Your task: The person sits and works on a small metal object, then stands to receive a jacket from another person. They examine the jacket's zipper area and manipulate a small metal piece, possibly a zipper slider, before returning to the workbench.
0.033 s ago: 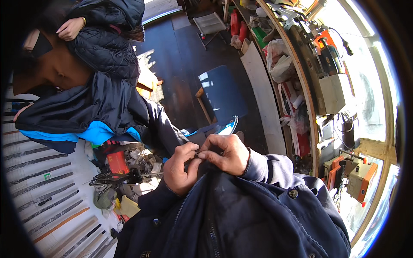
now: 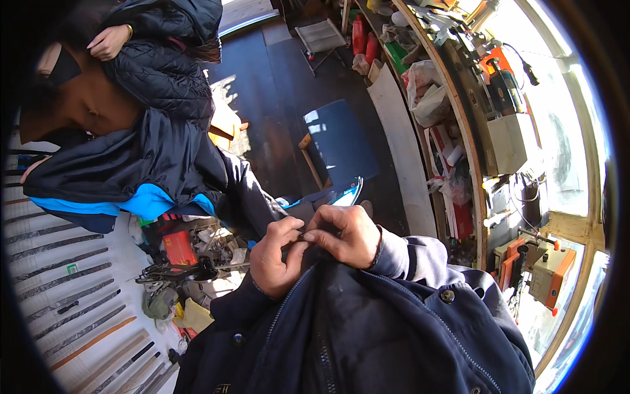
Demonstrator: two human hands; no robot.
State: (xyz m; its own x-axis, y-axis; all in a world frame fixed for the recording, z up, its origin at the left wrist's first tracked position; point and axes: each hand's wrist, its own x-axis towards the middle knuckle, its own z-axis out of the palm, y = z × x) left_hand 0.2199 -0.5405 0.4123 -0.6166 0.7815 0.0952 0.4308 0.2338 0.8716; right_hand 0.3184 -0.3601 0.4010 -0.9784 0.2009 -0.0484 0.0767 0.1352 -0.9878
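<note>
My left hand point(image 2: 279, 256) and my right hand point(image 2: 346, 238) meet at the middle, just in front of my dark zipped jacket point(image 2: 361, 315). Both sets of fingers are curled, and the fingertips pinch together over a tiny dark piece point(image 2: 302, 238). It is too small and too covered to name. Beyond the hands lies dark cloth with a bright blue and white edge point(image 2: 348, 196). To the left spreads a black garment point(image 2: 157, 154) with blue lining point(image 2: 147, 202).
At upper left is another person's hand point(image 2: 110, 43), beside a black quilted coat point(image 2: 164, 79). Shelves on the right hold a plastic bag point(image 2: 426, 92) and tools. A blue panel point(image 2: 341, 141) and a folding stool point(image 2: 320, 36) stand ahead. Clutter surrounds a red box point(image 2: 178, 248) at left.
</note>
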